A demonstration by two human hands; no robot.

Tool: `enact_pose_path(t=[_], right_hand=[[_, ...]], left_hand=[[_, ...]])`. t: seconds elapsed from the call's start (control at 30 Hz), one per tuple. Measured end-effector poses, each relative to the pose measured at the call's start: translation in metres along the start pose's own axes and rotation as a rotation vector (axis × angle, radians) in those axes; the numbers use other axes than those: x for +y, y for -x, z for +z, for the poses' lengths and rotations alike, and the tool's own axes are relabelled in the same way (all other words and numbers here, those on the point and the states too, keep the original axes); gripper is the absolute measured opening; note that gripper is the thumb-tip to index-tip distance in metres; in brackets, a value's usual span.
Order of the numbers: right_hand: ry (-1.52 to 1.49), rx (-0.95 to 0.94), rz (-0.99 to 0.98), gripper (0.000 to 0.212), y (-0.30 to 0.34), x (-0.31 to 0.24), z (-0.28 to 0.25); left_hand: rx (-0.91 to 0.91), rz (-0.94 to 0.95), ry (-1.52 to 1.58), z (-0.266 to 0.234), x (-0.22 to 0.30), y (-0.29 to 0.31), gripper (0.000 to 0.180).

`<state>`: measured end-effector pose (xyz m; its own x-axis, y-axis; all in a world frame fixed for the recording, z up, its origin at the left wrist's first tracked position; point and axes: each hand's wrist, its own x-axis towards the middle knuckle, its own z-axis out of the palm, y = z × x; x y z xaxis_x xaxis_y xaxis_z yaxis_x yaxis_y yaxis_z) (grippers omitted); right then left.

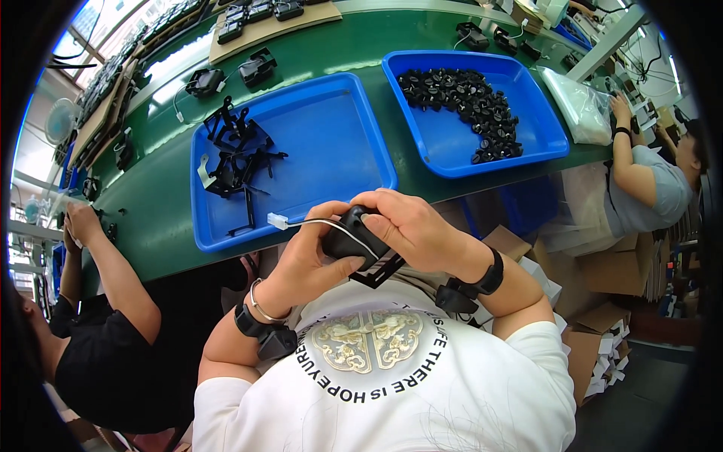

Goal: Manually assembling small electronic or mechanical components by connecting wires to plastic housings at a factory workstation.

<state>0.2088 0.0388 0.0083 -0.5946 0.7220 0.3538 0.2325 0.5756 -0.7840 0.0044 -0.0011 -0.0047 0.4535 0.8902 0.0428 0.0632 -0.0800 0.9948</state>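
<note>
At six o'clock from the blue tray (361,128), we clamp the black housing (348,235) between left hand (305,260) and right hand (410,226), keeping its white-plugged wire (309,222) unpinched.

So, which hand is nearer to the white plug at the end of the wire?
The left hand. It sits just below and right of the white plug, gripping the black part. The right hand is farther right, on the part's other side.

Left hand (305,260) and right hand (410,226) grip a black part (348,237) near the blue tray (331,151).
</note>
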Motion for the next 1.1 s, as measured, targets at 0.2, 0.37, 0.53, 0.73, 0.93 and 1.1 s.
enact_pose_path(t=[0.2, 0.37, 0.53, 0.73, 0.93, 1.1], right_hand=[[0.043, -0.053, 0.003, 0.031, -0.016, 0.001, -0.005], [0.074, -0.017, 0.197, 0.025, -0.055, 0.025, -0.074], [0.607, 0.022, 0.323, 0.02, -0.072, 0.112, -0.139], [0.876, -0.287, 0.344, 0.019, -0.087, 0.143, -0.134], [0.887, -0.194, 0.266, 0.017, -0.075, 0.143, -0.143], [0.728, -0.017, 0.362, 0.015, -0.06, 0.112, -0.141]], left_hand=[[0.019, 0.08, -0.066, -0.005, -0.006, -0.009, 0.07], [-0.024, -0.11, 0.464, -0.008, 0.015, -0.014, 0.066], [0.026, -0.235, 0.866, -0.01, 0.015, -0.016, 0.056], [0.12, -0.287, 1.013, -0.023, 0.002, -0.004, 0.046], [0.187, -0.167, 0.905, -0.022, 0.008, -0.006, 0.047], [0.14, -0.174, 0.928, -0.035, -0.002, -0.006, 0.042]])
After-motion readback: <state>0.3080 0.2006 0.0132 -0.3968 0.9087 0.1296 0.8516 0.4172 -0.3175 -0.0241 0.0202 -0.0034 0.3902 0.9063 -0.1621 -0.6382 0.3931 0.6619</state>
